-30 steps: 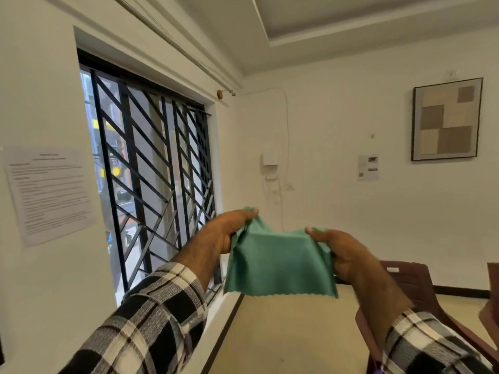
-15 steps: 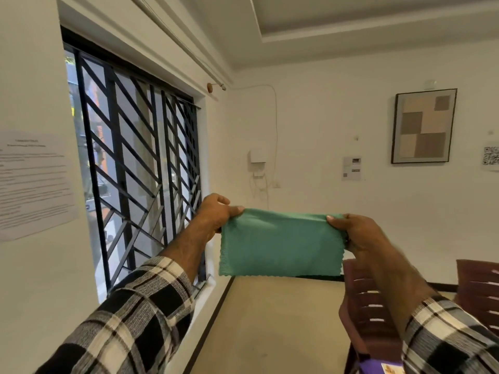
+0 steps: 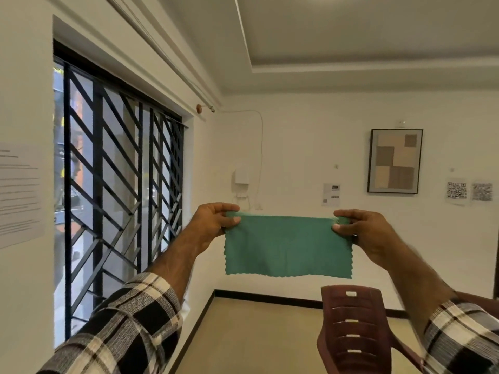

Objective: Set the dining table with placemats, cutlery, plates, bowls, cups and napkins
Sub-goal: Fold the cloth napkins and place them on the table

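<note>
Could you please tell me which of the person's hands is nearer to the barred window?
Left. The left hand pinches the green napkin's corner on the side of the barred window; the right hand pinches the opposite corner, farther from it.

Both hands are holding a green napkin (image 3: 288, 247) up in the air — the left hand (image 3: 216, 221) is pinching its top left corner, the right hand (image 3: 360, 228) its top right. The cloth is hanging flat between them, seemingly folded double. A dark red plastic chair (image 3: 351, 327) is standing below — beside a barred window (image 3: 118, 184).
</note>
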### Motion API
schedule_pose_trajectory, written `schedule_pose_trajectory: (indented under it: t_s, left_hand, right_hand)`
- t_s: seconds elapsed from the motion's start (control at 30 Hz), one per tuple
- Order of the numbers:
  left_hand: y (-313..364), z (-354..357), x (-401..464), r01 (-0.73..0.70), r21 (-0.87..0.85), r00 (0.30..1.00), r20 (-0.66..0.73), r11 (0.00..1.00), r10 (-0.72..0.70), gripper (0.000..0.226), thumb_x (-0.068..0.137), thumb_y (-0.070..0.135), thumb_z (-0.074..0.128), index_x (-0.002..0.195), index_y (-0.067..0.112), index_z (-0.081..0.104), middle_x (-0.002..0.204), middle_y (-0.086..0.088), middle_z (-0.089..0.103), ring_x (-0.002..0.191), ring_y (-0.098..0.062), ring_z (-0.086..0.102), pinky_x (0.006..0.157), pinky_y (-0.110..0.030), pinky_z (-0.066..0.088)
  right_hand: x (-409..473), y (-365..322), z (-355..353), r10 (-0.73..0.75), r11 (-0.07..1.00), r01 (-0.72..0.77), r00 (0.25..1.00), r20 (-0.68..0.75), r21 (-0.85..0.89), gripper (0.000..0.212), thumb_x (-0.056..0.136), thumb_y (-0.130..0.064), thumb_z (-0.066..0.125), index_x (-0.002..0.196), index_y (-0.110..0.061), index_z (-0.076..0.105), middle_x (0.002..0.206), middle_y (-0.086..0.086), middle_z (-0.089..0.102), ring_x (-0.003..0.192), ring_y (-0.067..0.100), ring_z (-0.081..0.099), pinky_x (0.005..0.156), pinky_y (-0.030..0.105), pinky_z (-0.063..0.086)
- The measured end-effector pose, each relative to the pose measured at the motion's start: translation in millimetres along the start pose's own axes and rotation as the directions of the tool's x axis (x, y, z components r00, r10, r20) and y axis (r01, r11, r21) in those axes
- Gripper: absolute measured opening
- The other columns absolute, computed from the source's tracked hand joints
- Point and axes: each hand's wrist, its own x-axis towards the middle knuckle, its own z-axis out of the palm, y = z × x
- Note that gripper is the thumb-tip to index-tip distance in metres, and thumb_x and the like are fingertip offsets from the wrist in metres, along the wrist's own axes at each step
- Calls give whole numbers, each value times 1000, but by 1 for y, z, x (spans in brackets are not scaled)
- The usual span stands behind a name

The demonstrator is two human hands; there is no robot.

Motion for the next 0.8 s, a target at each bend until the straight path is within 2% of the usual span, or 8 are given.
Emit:
schedule_pose_trajectory:
  t_s: [0.13,0.23,0.33,0.5,0.57,0.6,0.67,0.8]
  left_hand:
    - [1,-1,13,-138,310,989,0,941,145,20,85,0,85,101,9,77,94,-17,79,85,-30,75,67,-34,64]
    - [3,-6,21,-204,436,976,26,876,214,5,91,15,84,91,12,79,81,-11,78,74,-26,74,66,-40,64]
    - [11,-9,23,-274,533,955,51,800,292,15,96,29,80,86,17,80,76,-5,74,67,-12,64,62,-32,58]
    - [27,-5,16,-259,288,966,56,922,254,23,104,28,67,87,14,72,78,5,73,73,-9,65,68,-25,56]
    - [33,10,16,-277,294,961,80,915,265,22,106,26,66,87,17,72,74,9,71,68,-4,64,67,-24,54]
    - [36,20,17,-303,362,953,122,882,277,22,107,25,65,87,20,72,73,12,70,67,-1,62,68,-23,52]
    - [41,45,20,-374,504,922,293,779,253,24,106,22,63,85,27,73,76,17,70,72,0,62,76,-23,51]
    - [59,82,19,-456,590,866,467,666,180,22,107,31,63,87,31,73,77,21,71,76,0,64,80,-25,51]
  right_hand:
    - [1,-16,-7,-101,948,87,994,-31,-306,8,88,-15,84,95,-11,82,91,11,79,86,25,70,75,37,59]
    - [3,-19,-13,-164,923,143,986,-27,-358,11,90,-23,83,91,-12,82,85,7,78,81,18,65,66,31,50]
    - [2,-19,-15,-195,912,182,981,2,-367,15,94,-27,78,89,-14,81,89,7,77,85,18,64,70,33,48]
    - [5,-7,-16,-74,917,97,995,72,-386,16,98,-21,75,90,-10,81,92,11,78,89,23,64,75,35,49]
    - [4,-3,-8,-11,890,76,989,146,-450,9,95,-19,77,90,-12,82,91,7,79,91,22,68,78,36,52]
    - [0,-3,2,0,894,89,980,199,-438,6,93,-19,80,96,-14,81,94,4,80,93,19,70,80,33,53]
    - [-11,-3,32,-6,942,110,950,312,-316,28,86,-25,86,110,-17,78,106,0,80,101,16,74,82,24,53]
    - [-14,19,84,-24,958,136,917,399,-254,33,81,-36,91,105,-15,82,105,4,81,102,24,77,96,43,60]
